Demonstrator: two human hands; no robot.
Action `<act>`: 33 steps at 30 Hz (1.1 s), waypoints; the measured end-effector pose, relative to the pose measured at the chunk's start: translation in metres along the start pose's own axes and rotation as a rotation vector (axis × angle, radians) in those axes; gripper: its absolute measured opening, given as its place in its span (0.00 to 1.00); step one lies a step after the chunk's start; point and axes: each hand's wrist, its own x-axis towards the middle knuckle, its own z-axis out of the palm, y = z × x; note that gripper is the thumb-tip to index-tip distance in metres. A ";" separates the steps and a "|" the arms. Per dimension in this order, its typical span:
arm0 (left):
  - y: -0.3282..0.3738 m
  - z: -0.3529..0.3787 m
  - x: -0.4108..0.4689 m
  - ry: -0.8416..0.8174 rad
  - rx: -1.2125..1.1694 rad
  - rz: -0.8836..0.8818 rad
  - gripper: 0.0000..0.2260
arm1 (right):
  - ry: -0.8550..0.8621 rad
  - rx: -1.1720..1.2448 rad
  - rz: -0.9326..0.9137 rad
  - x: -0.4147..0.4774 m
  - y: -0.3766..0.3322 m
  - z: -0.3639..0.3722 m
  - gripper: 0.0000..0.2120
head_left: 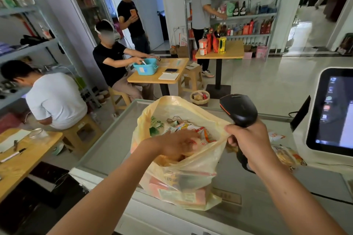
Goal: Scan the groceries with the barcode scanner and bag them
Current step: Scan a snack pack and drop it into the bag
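Note:
A pale yellow plastic bag (pixel 191 181) stands open on the glass counter (pixel 107 154), filled with several snack packets (pixel 183 127). My left hand (pixel 177 145) reaches down into the bag's mouth among the packets; its fingers are blurred, so what they hold is unclear. My right hand (pixel 248 141) grips the black barcode scanner (pixel 239 109) by its handle and also pinches the bag's right rim, holding it open. Two more snack packets (pixel 286 155) lie on the counter to the right of that hand.
A white touchscreen register (pixel 332 110) stands at the right edge of the counter, with a cable behind it. Beyond the counter are wooden tables, stools, a small basket (pixel 199 97) on the floor, stocked shelves, and several people.

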 end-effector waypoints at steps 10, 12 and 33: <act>0.089 -0.019 -0.006 0.650 -0.253 0.288 0.14 | -0.032 0.020 -0.032 -0.003 0.000 -0.022 0.07; 0.111 -0.014 -0.005 0.653 -0.293 0.361 0.13 | -0.001 0.043 -0.034 -0.006 -0.003 -0.038 0.07; 0.153 0.100 0.185 0.524 -0.071 -0.387 0.24 | -0.065 0.021 0.384 0.033 0.078 -0.131 0.09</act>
